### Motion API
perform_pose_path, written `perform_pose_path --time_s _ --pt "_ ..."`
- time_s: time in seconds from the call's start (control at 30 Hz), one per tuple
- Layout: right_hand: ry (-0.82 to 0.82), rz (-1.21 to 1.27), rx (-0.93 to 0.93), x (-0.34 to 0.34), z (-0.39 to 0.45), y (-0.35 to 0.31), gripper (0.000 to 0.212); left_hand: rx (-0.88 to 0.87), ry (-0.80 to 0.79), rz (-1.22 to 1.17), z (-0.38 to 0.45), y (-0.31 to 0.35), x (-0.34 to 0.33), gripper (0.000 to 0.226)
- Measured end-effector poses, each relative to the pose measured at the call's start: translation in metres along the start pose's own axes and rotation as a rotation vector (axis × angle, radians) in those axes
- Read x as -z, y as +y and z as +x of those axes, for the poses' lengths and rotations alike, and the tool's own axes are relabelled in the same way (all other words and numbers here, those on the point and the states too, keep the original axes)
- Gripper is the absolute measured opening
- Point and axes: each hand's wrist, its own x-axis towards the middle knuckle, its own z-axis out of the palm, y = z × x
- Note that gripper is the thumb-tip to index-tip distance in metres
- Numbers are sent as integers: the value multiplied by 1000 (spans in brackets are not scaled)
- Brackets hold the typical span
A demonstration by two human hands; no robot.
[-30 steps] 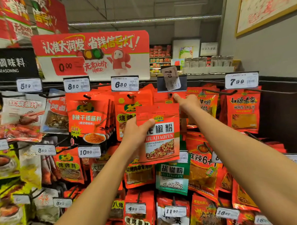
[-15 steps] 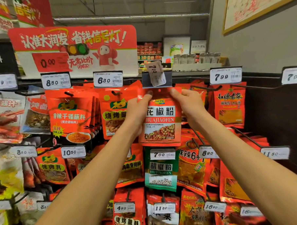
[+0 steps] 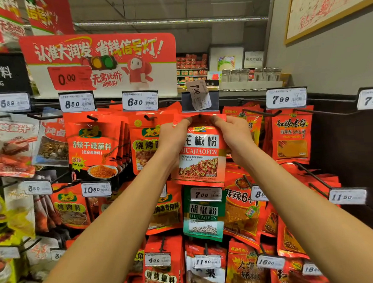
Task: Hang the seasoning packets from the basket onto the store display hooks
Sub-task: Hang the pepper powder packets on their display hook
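A red seasoning packet (image 3: 200, 156) marked HUAJIAOFEN is held up against the display rack. My left hand (image 3: 173, 137) pinches its top left corner and my right hand (image 3: 234, 131) pinches its top right corner. The packet's top edge sits just under the display hook (image 3: 200, 115), whose dark tip shows between my fingertips, below a loose 7.00 price tag (image 3: 198, 96). Whether the hole is on the hook I cannot tell. The basket is out of view.
Neighbouring hooks carry red packets under price tags 6.80 (image 3: 140, 101) and 7.99 (image 3: 286, 98). A green pepper packet (image 3: 202, 217) hangs directly below. A red promotional sign (image 3: 98, 59) tops the rack. A dark panel (image 3: 348, 138) bounds the right side.
The packet has risen from chest height to the top hook. My right hand moved from the hook onto the packet's top right corner, and both hands now pinch its upper edge.
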Motion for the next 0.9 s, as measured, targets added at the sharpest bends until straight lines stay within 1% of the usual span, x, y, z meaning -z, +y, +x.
perform_pose_path --time_s 0.1,0.17,0.27,0.3,0.4,0.47,0.53,0.6,0.67,0.7,0.8,0.9 --pt "-47 114 -76 -2 -1 1 14 29 13 9 1 2 -3 14" --pt "-42 169 -123 -4 0 2 12 47 35 36 4 3 -6 16" --pt "72 136 -158 -11 9 6 21 79 53 61 9 3 -7 24" --pt "93 129 -167 -13 12 8 21 80 63 64 11 2 -7 27" --pt "128 105 -178 -20 26 12 16 15 116 152 17 -3 -3 27" --pt "178 15 -165 -23 38 15 16 -40 148 236 17 -8 5 28" --pt "214 -81 -144 -26 52 15 16 -70 134 298 15 -14 16 30" --pt "245 -191 -138 -30 65 14 19 -92 107 349 12 -20 27 18" --pt "271 -291 -155 -33 76 13 38 -77 87 351 8 -24 36 12" --pt "276 -317 -158 -33 80 14 41 -56 68 320 7 -26 40 13" --pt "266 -336 -194 -31 85 24 35 -24 11 236 -2 -29 48 14" --pt "284 -321 -211 -24 72 36 34 -18 -48 217 -15 -29 55 16"
